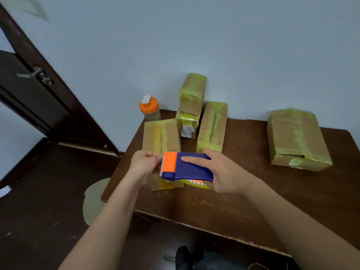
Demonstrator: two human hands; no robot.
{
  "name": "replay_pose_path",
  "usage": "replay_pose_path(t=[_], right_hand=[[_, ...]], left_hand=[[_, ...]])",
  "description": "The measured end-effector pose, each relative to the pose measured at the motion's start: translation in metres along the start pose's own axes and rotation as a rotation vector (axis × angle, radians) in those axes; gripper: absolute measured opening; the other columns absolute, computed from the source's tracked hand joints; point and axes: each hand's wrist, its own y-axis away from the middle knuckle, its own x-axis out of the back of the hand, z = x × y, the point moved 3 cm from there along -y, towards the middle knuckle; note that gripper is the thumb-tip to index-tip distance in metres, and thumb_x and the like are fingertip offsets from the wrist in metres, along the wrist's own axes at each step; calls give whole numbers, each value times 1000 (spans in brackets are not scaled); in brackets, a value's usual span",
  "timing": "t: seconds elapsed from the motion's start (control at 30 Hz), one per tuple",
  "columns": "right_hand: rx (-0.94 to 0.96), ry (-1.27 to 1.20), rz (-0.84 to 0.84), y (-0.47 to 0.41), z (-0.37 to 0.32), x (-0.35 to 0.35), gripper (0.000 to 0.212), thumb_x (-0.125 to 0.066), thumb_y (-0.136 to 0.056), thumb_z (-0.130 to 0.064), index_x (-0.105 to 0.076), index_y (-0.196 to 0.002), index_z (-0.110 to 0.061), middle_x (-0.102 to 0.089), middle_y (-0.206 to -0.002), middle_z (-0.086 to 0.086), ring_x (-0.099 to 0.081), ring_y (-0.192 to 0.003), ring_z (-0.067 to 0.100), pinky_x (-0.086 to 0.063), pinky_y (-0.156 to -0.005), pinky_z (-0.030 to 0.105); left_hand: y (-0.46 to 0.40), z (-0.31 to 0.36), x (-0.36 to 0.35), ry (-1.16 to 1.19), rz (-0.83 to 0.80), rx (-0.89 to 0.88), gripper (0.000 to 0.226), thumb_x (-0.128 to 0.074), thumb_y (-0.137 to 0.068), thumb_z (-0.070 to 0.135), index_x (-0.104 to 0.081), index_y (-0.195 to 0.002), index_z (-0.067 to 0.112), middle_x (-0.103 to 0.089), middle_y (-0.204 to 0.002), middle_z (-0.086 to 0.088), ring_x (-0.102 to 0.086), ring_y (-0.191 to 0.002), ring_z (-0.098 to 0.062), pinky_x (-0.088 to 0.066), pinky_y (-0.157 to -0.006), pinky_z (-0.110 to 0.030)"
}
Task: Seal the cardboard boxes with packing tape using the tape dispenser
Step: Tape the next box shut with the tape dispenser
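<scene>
Boxes (211, 126) crowd the table (243, 201) beside a bottle (149, 111) — right hand (222, 172) grips the tape dispenser (188, 167), left hand (145, 165) pinches at its blade end.

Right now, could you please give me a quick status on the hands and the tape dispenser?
Right hand holds tape dispenser above the table. Left hand pinches at its toothed orange end. Nearest box directly beneath, nothing in the way.
</scene>
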Motion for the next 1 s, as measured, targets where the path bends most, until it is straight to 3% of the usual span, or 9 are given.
replay_pose_path(t=[0.13,0.33,0.43,0.63,0.83,1.0], right_hand=[[17,2,-4,-6,-4,2,88,-70,-86,-38,-11,-150,-48,-34,-122,-6,-34,-100,5,-39,-81,18],[-21,52,-49,6,10,5,84,-70,-86,-39,-15,-150,-48,-36,-129,-6,-31,-101,3,-35,-79,13],[-41,48,-57,4,11,10,84,-69,-87,-38,-15,-149,-50,-36,-128,-6,-33,-103,5,-38,-81,16],[-55,159,-57,-9,2,29,82,-68,-88,-35,-16,-148,-51,-38,-130,-5,-36,-113,12,-47,-85,27],[-31,233,-143,-29,-13,31,88,-73,-84,-29,-17,-150,-46,-39,-132,-5,-36,-115,12,-38,-79,22],[-45,264,-199,-36,-21,31,90,-73,-85,-28,-14,-150,-47,-36,-136,-5,-34,-119,13,-45,-85,25]], left_hand=[[-4,6,19,-37,83,-70,14,-57,-92,-2,-67,-81,-1,-65,-69,-13,-60,-60,-19,-52,-57,-29],[-23,-5,80,-19,207,-130,15,-51,-93,-8,-65,-86,-7,-62,-72,-15,-59,-60,-18,-53,-61,-28],[-25,-21,77,61,193,-97,15,-51,-94,-6,-64,-87,-4,-64,-74,-15,-61,-65,-19,-54,-68,-33],[-25,-48,67,190,151,-27,12,-52,-94,-7,-63,-95,-1,-65,-83,-15,-61,-70,-18,-54,-65,-24],[-35,-74,67,251,237,80,13,-52,-95,-3,-65,-96,-1,-66,-84,-14,-60,-69,-17,-50,-66,-26],[-38,-83,66,281,243,102,15,-51,-95,-4,-65,-94,0,-66,-83,-14,-59,-68,-17,-49,-64,-25]])
